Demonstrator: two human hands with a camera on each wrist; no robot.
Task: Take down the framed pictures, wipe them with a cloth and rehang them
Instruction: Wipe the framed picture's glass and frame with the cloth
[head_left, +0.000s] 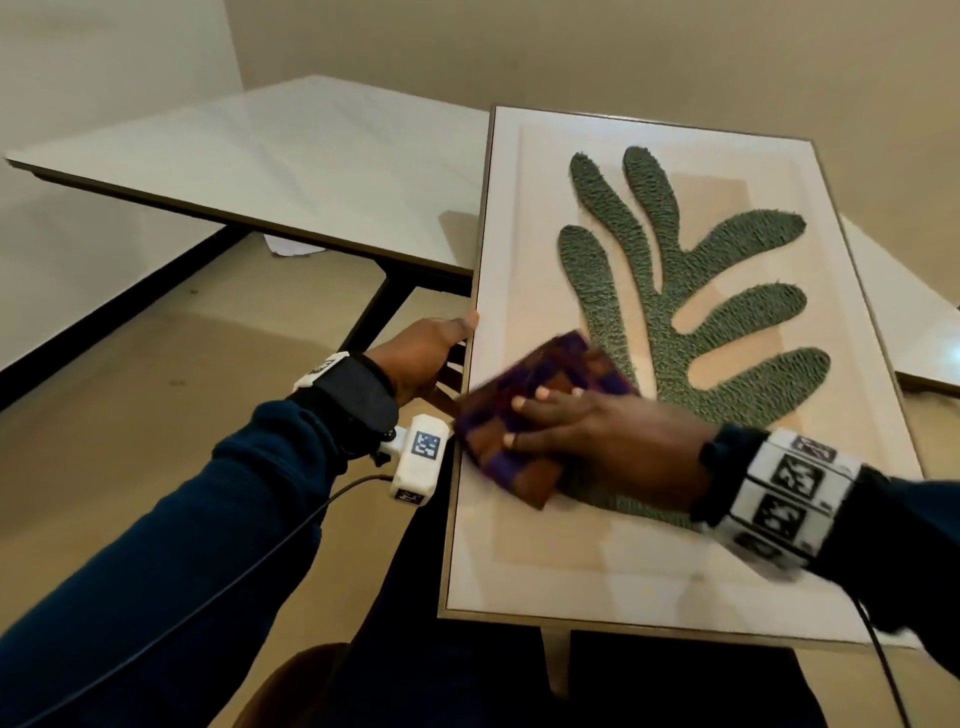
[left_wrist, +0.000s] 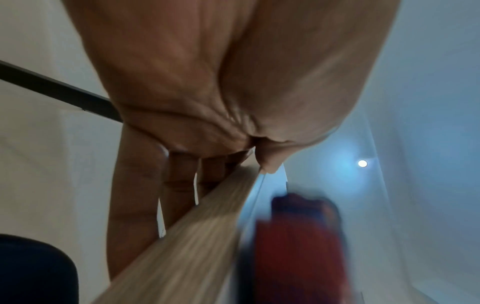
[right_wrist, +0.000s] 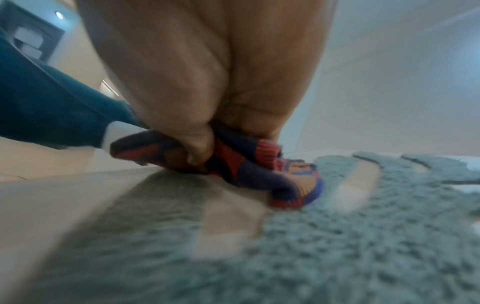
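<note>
A: Surface check. We see a white table (head_left: 249, 156) with dark legs against pale walls and a tan floor (head_left: 130, 395). A ceiling light (left_wrist: 362, 163) shows in the left wrist view.

B: And the picture?

A: The framed picture (head_left: 519, 218) lies face up, tilted, its far end over the table edge. It holds a green leaf shape (head_left: 691, 291) on a beige backing.

B: Hands?

A: Our left hand (head_left: 421, 353) grips the frame's left edge, thumb on top and fingers underneath, confirmed by the left wrist view. Our right hand (head_left: 597, 441) presses a folded cloth (head_left: 524, 415), purple and brown checks, onto the glass over the lower part of the leaf. Its fingers lie fairly flat on top; in the right wrist view the thumb curls into the fold, so it is holding the cloth. The cloth is blurred.

B: Sleeves?

A: Dark blue sleeves (head_left: 208, 519), with marker bands at both wrists.
</note>
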